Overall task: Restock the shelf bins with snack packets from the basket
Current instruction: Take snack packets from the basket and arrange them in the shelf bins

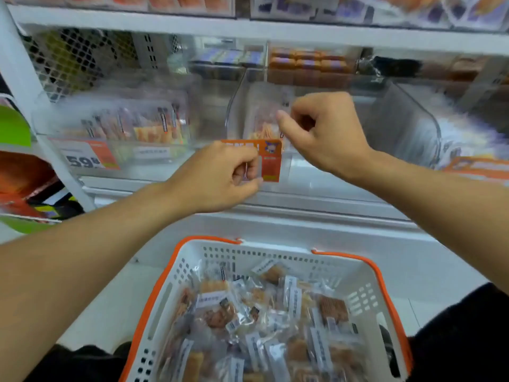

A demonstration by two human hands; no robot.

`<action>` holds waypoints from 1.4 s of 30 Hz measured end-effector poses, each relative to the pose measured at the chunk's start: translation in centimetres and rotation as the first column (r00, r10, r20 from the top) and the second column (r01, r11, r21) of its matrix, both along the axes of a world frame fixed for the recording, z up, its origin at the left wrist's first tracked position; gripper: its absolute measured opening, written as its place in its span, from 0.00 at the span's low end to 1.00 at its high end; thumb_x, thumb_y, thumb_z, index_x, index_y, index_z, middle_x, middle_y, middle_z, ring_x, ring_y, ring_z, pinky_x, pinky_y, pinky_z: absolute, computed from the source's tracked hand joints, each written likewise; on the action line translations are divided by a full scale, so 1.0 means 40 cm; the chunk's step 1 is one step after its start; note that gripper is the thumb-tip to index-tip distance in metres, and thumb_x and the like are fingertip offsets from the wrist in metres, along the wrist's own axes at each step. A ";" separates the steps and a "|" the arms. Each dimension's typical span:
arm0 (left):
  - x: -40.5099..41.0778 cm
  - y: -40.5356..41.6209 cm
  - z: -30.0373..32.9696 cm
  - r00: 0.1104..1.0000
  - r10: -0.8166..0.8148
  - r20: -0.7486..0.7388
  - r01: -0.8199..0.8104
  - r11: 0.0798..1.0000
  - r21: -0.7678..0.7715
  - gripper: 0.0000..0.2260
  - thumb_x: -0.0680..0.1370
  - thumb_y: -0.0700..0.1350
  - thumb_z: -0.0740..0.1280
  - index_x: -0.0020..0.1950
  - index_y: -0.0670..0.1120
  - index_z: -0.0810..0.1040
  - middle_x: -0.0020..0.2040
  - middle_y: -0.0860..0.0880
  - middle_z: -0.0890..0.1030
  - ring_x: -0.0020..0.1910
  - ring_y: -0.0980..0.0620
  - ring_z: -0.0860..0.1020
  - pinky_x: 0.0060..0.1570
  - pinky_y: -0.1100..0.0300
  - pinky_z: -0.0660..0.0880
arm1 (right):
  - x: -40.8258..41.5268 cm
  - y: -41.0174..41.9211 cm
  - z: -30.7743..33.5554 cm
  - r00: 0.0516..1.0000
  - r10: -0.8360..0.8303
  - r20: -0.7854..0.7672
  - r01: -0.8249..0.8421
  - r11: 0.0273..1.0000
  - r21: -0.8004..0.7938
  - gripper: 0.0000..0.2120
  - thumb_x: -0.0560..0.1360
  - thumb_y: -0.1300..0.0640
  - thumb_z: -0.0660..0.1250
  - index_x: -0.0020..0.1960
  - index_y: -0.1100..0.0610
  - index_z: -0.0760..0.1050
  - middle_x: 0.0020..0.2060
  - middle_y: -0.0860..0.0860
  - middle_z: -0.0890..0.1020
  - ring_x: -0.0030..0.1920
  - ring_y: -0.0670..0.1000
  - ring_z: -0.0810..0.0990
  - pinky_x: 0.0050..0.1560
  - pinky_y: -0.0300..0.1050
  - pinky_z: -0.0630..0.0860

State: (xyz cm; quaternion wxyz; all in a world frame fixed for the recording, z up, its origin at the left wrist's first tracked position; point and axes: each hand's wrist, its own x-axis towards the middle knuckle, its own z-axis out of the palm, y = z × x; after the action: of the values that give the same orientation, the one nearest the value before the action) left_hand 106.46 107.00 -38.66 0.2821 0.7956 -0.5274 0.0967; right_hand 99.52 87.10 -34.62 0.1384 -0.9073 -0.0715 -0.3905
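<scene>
Both bare arms reached forward. The left hand (220, 177) had its fingers curled, pinching something small. The right hand (319, 130) was higher, its fingers curled and its thumb out.

Bright even light, motion blur, edge distortion

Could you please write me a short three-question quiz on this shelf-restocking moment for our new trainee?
1. True or false: the white basket with the orange rim holds no packets.
2. What does the left hand touch?
A. the basket handle
B. the orange price tag on the middle clear bin
C. a shelf post
3. Fill in: the right hand, fingers curled, is at the front of the middle clear ____.

Key
1. False: it holds many snack packets.
2. B.
3. bin.
</scene>
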 end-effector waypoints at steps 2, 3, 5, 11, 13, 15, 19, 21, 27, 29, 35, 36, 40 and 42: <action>-0.014 0.002 -0.042 0.999 -0.044 -0.032 0.053 0.881 0.470 0.06 0.74 0.53 0.69 0.45 0.53 0.76 0.35 0.55 0.78 0.34 0.57 0.75 0.38 0.55 0.76 | -0.069 0.059 -0.077 0.979 0.177 -0.096 -0.169 0.981 0.091 0.20 0.78 0.57 0.63 0.29 0.55 0.63 0.24 0.50 0.64 0.26 0.51 0.64 0.31 0.47 0.61; -0.020 0.001 -0.073 0.995 -0.021 -0.100 0.084 0.721 0.687 0.08 0.75 0.55 0.69 0.49 0.54 0.77 0.39 0.54 0.80 0.38 0.56 0.77 0.43 0.53 0.77 | -0.096 0.081 -0.135 0.940 0.247 -0.237 -0.219 0.966 0.138 0.19 0.78 0.58 0.62 0.29 0.57 0.64 0.23 0.51 0.66 0.26 0.51 0.65 0.31 0.45 0.61; -0.038 0.007 -0.136 0.975 0.099 -0.201 0.153 0.361 0.920 0.13 0.76 0.58 0.68 0.58 0.54 0.76 0.48 0.51 0.81 0.48 0.49 0.80 0.53 0.48 0.78 | -0.131 0.108 -0.266 0.696 0.293 -0.656 -0.238 0.956 0.174 0.16 0.78 0.56 0.63 0.33 0.61 0.73 0.28 0.53 0.75 0.30 0.49 0.72 0.35 0.44 0.66; -0.092 0.001 -0.190 0.970 0.129 -0.207 0.178 0.208 0.962 0.19 0.80 0.57 0.64 0.68 0.50 0.73 0.45 0.56 0.72 0.51 0.49 0.74 0.56 0.54 0.73 | -0.217 0.119 -0.613 -0.122 -0.070 -0.990 -0.189 0.981 -0.046 0.39 0.73 0.52 0.76 0.76 0.60 0.59 0.71 0.58 0.70 0.67 0.59 0.72 0.63 0.49 0.71; -0.088 -0.011 -0.191 0.968 0.105 -0.226 0.186 0.301 0.935 0.18 0.81 0.56 0.64 0.68 0.51 0.72 0.41 0.60 0.67 0.45 0.52 0.70 0.51 0.57 0.69 | -0.220 0.114 -0.669 -0.083 -0.105 -0.991 -0.210 0.974 -0.086 0.39 0.72 0.50 0.76 0.75 0.59 0.61 0.69 0.57 0.73 0.65 0.60 0.74 0.64 0.51 0.73; -0.084 -0.014 -0.190 0.966 0.107 -0.236 0.191 0.321 0.927 0.18 0.81 0.56 0.64 0.69 0.51 0.72 0.41 0.61 0.65 0.46 0.52 0.69 0.51 0.57 0.67 | -0.211 0.107 -0.701 -0.037 -0.107 -0.994 -0.179 0.979 -0.098 0.36 0.73 0.47 0.75 0.73 0.58 0.62 0.65 0.57 0.76 0.61 0.59 0.76 0.62 0.51 0.74; -0.073 -0.008 -0.179 0.974 0.117 -0.192 0.155 0.269 0.950 0.19 0.81 0.56 0.63 0.70 0.51 0.71 0.42 0.59 0.67 0.48 0.52 0.70 0.51 0.58 0.67 | -0.163 0.096 -0.717 0.140 0.030 -0.990 -0.089 0.996 0.018 0.34 0.80 0.49 0.65 0.80 0.55 0.54 0.73 0.58 0.68 0.70 0.59 0.70 0.68 0.48 0.67; -0.065 -0.007 -0.177 0.978 0.118 -0.169 0.134 0.262 0.956 0.20 0.80 0.57 0.63 0.70 0.51 0.71 0.47 0.56 0.70 0.51 0.51 0.71 0.53 0.57 0.68 | -0.129 0.098 -0.735 0.173 0.026 -0.985 -0.104 0.995 0.008 0.27 0.81 0.51 0.62 0.77 0.57 0.62 0.73 0.58 0.68 0.72 0.60 0.66 0.72 0.51 0.63; -0.051 -0.005 -0.168 0.975 0.114 -0.191 0.145 0.324 0.935 0.18 0.81 0.57 0.63 0.68 0.50 0.72 0.44 0.58 0.70 0.51 0.52 0.73 0.52 0.58 0.69 | -0.079 0.115 -0.760 0.156 -0.139 -0.978 -0.284 0.942 -0.179 0.08 0.78 0.62 0.65 0.57 0.60 0.74 0.49 0.52 0.78 0.51 0.53 0.76 0.57 0.47 0.74; -0.050 -0.002 -0.168 0.977 0.111 -0.182 0.140 0.313 0.939 0.18 0.81 0.57 0.63 0.68 0.50 0.73 0.43 0.58 0.70 0.49 0.52 0.72 0.51 0.59 0.68 | -0.059 0.095 -0.723 0.175 -0.196 -0.965 -0.322 0.915 -0.244 0.04 0.76 0.64 0.67 0.48 0.57 0.77 0.43 0.50 0.80 0.46 0.53 0.77 0.48 0.45 0.74; -0.043 0.013 -0.146 0.964 0.176 -0.198 0.135 0.319 0.938 0.29 0.77 0.61 0.67 0.73 0.50 0.67 0.52 0.55 0.72 0.53 0.51 0.72 0.59 0.55 0.72 | -0.019 0.049 -0.503 0.103 0.096 -0.990 -0.285 0.956 0.063 0.04 0.78 0.59 0.69 0.48 0.55 0.83 0.38 0.45 0.78 0.36 0.42 0.74 0.45 0.40 0.70; -0.043 0.014 -0.136 0.954 0.202 -0.220 0.140 0.350 0.926 0.33 0.75 0.62 0.69 0.75 0.50 0.65 0.57 0.54 0.72 0.54 0.51 0.72 0.60 0.54 0.73 | -0.024 0.051 -0.438 0.103 0.197 -0.975 -0.234 0.957 0.169 0.05 0.79 0.59 0.68 0.45 0.55 0.80 0.36 0.44 0.77 0.34 0.40 0.73 0.43 0.39 0.71; -0.045 0.018 -0.079 0.761 0.329 -0.559 0.238 0.660 0.713 0.35 0.70 0.56 0.76 0.72 0.48 0.67 0.61 0.49 0.77 0.47 0.50 0.80 0.44 0.59 0.78 | -0.093 0.026 -0.189 0.130 0.559 -0.819 0.062 0.819 0.570 0.09 0.83 0.61 0.61 0.44 0.56 0.74 0.35 0.51 0.81 0.36 0.49 0.80 0.40 0.47 0.82; -0.047 0.018 -0.040 0.583 0.247 -0.774 0.291 0.826 0.483 0.17 0.72 0.46 0.76 0.58 0.43 0.77 0.50 0.46 0.83 0.45 0.50 0.83 0.38 0.62 0.79 | -0.136 0.002 -0.109 0.297 0.597 -0.745 0.128 0.748 0.651 0.07 0.81 0.60 0.63 0.43 0.57 0.74 0.31 0.50 0.77 0.30 0.46 0.74 0.33 0.43 0.80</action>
State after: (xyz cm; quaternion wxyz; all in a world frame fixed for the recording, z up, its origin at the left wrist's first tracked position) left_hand 104.60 107.73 -40.27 0.2443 0.7882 -0.3528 -0.4411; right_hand 94.08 87.20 -38.98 0.4930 -0.8395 0.0063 0.2284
